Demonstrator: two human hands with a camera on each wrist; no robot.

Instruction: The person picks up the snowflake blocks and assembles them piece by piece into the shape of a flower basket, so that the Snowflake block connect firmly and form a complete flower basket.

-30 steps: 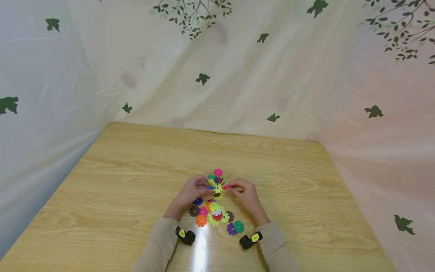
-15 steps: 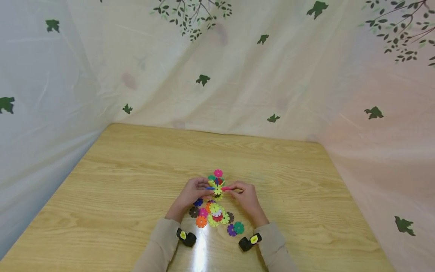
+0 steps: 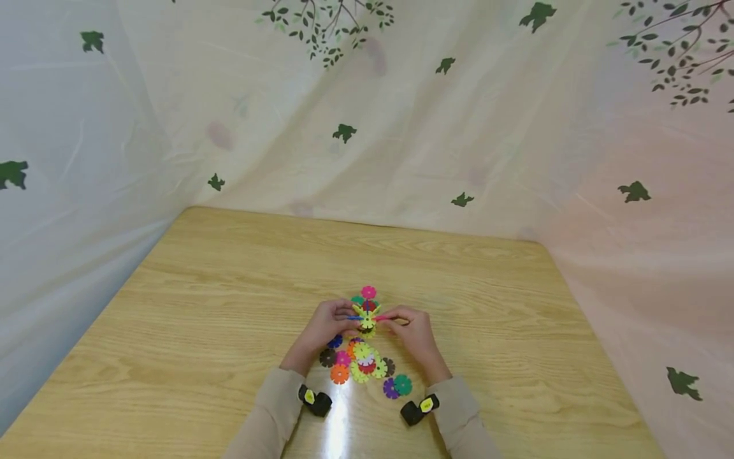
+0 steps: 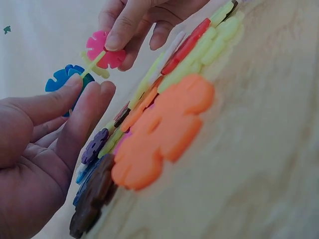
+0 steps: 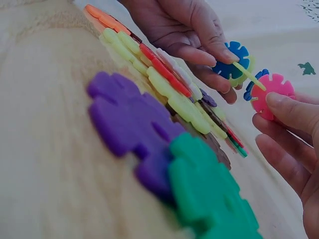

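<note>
Both hands hold a small cluster of notched, flower-shaped plastic discs joined by their slots, just above the table. My left hand [image 3: 323, 324] pinches a blue disc [image 5: 233, 59] of that cluster between thumb and fingers. On the opposite side, my right hand [image 3: 415, 331] pinches a pink disc [image 5: 271, 94]. A yellow disc [image 3: 367, 320] links the two and shows edge-on in both wrist views. More blue and yellow discs sit behind it, partly hidden by the fingers.
Loose discs lie in a pile nearer the person, among them an orange disc [image 4: 164, 129], a purple disc [image 5: 132, 122] and a green disc [image 5: 209, 184]. Beyond the hands lies another pink disc [image 3: 369, 292]. The wooden table [image 3: 229, 274] meets a printed curtain [image 3: 401, 159] at its back.
The joined discs have tilted slightly between the fingers. Both hands keep their pinch and stay in nearly the same place; the loose discs have not moved.
</note>
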